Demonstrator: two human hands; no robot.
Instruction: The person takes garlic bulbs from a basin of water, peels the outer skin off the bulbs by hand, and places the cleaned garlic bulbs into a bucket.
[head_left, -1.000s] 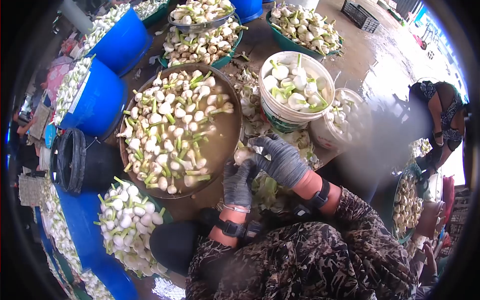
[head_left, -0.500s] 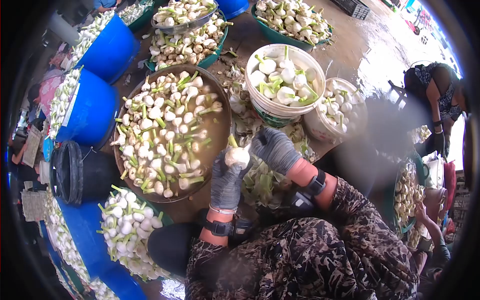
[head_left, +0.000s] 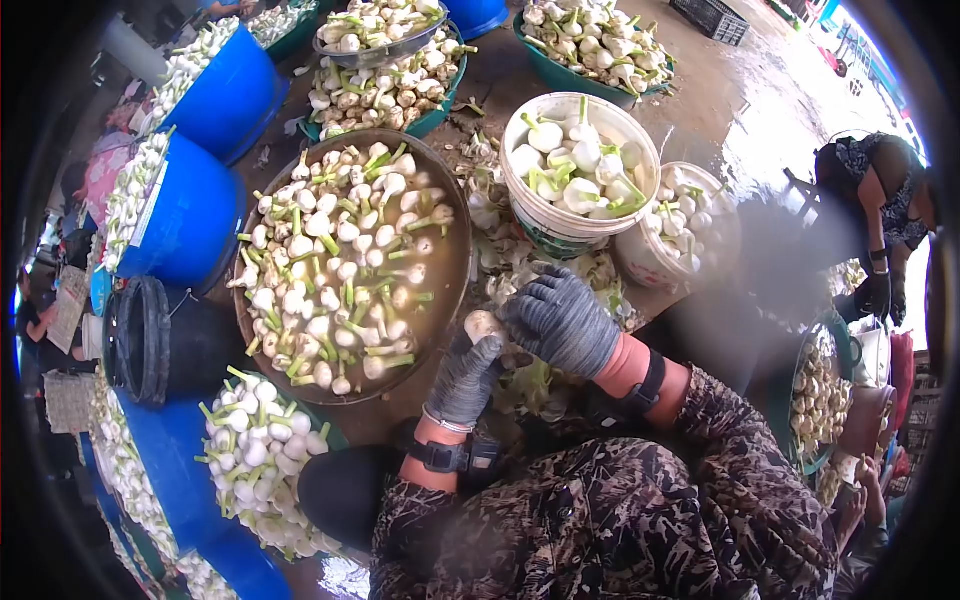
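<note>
A whitish garlic bulb (head_left: 483, 325) with some brown on it rests in my left hand (head_left: 465, 380), which wears a grey glove and is closed around it. My right hand (head_left: 568, 322), gloved the same way, has its fingers curled against the bulb's right side; their tips and the bulb's stem are hidden. To the left of my hands, a wide round tub (head_left: 455, 290) holds brownish water with many garlic bulbs floating in it. Loose peeled garlic skins (head_left: 530, 385) lie below and behind my hands.
Beyond my right hand stand a white bucket (head_left: 545, 225) of cleaned garlic and a second white bucket (head_left: 645, 255). Blue tubs (head_left: 195, 215), a black bucket (head_left: 185, 350) and a garlic heap (head_left: 265, 440) line the left. A bending person (head_left: 880, 190) is at the right.
The bulb has turned in my left hand, so its green stem no longer shows. My right hand has come in against the bulb's right side.
</note>
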